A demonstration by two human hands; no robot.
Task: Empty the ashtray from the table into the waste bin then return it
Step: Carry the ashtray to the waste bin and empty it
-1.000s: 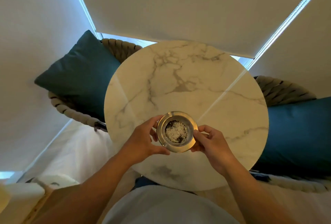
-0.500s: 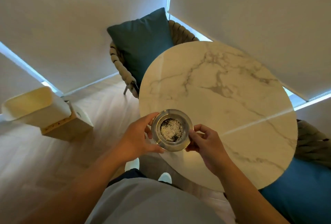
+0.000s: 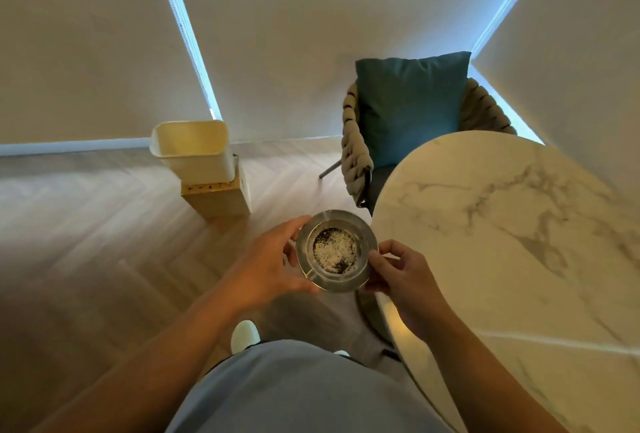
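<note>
Ashtray [image 3: 336,251]: round, shiny metal with a wide flat rim, level, holding pale and black speckled ash; held over the floor, just left of the worktop edge.
Left hand [image 3: 266,268]: fingers curled on the ashtray's left rim.
Right hand [image 3: 403,275]: pinching the right rim.
Worktop [image 3: 519,224]: round, white marble, grey veins.
Waste bin [image 3: 204,169]: cream, boxy, lid tipped up; well apart.
Writing: none legible.

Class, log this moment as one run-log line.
stage: carrying | ashtray: full, level, off table | hands: left, right on rim | bin: ahead
</note>
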